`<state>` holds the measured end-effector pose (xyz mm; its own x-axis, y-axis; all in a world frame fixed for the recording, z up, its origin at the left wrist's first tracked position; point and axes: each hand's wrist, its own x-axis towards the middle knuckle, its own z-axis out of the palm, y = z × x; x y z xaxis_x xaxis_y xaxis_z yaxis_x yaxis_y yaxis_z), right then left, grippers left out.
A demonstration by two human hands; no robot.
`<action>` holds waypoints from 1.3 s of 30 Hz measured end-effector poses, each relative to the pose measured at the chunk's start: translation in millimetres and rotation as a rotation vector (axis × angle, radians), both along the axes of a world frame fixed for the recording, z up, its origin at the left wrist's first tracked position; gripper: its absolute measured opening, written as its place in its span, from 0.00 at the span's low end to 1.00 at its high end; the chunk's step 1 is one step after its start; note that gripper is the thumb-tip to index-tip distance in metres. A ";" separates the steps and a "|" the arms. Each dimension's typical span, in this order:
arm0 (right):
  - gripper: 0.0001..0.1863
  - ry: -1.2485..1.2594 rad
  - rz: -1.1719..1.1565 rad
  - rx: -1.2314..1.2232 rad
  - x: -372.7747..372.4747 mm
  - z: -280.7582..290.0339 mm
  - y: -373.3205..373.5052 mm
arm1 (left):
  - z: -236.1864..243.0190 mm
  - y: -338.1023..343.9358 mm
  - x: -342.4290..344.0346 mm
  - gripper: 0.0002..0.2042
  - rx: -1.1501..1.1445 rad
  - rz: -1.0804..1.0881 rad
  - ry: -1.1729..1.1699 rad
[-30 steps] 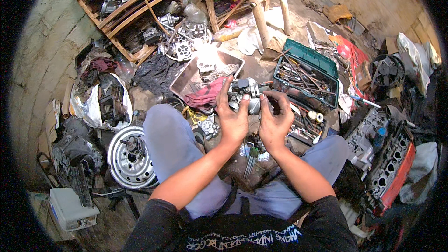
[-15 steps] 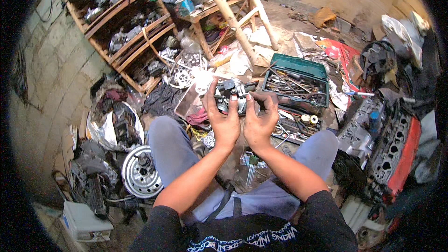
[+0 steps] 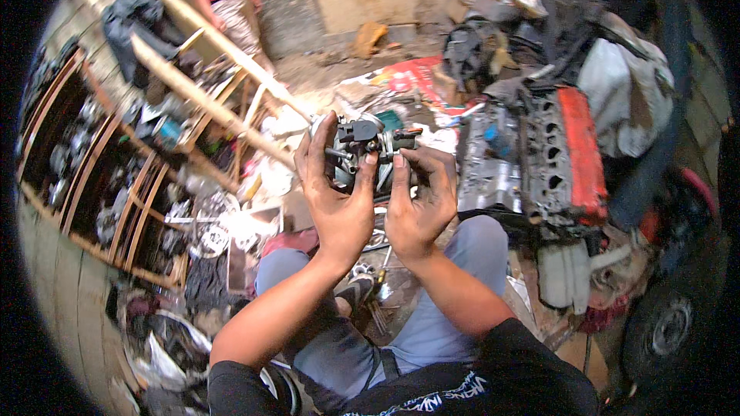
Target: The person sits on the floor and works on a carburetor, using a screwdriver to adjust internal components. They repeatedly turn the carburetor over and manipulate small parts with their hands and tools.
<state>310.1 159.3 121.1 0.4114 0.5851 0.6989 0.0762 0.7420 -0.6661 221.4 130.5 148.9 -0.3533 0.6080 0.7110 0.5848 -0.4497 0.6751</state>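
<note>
Both hands, left hand [image 3: 337,202] and right hand [image 3: 417,202], clamp a grimy dark metal engine part [image 3: 368,144], knobbly with stubby black fittings, raised above the knees.

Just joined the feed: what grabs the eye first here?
Both hands, left hand and right hand, hold a dark metal part up at centre. To the right lies an engine block with a red edge. Wooden shelves of parts fill the left.
</note>
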 end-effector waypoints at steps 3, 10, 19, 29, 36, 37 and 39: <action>0.05 0.064 -0.059 -0.062 34.0 10.2 -4.2 | 6.8 14.8 29.9 0.32 0.017 -0.151 -0.041; 0.04 0.083 -0.238 -0.082 113.8 19.8 -20.6 | 21.7 26.9 99.2 0.32 0.030 -0.491 -0.006; 0.04 -0.003 -0.577 -0.143 170.5 24.1 -76.2 | 17.9 9.8 163.5 0.30 -0.098 -0.928 -0.239; 0.03 -0.058 -0.886 -0.102 132.6 28.1 -86.0 | 8.5 8.8 148.4 0.32 -0.006 -0.968 -0.110; 0.04 -0.035 -0.908 -0.110 126.9 35.1 -106.0 | 14.6 -2.5 151.1 0.29 0.034 -1.045 -0.214; 0.04 -0.013 -0.879 -0.124 127.5 37.0 -112.7 | 15.7 -6.4 151.3 0.29 0.013 -1.064 -0.229; 0.05 -0.004 -0.870 -0.153 129.0 35.9 -126.2 | 15.3 -12.7 150.5 0.30 0.002 -1.105 -0.195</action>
<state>439.2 33.1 156.9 0.7519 0.1528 0.6413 0.5755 0.3226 -0.7515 371.9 117.8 164.2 0.2743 0.6552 0.7039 -0.2515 -0.6576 0.7102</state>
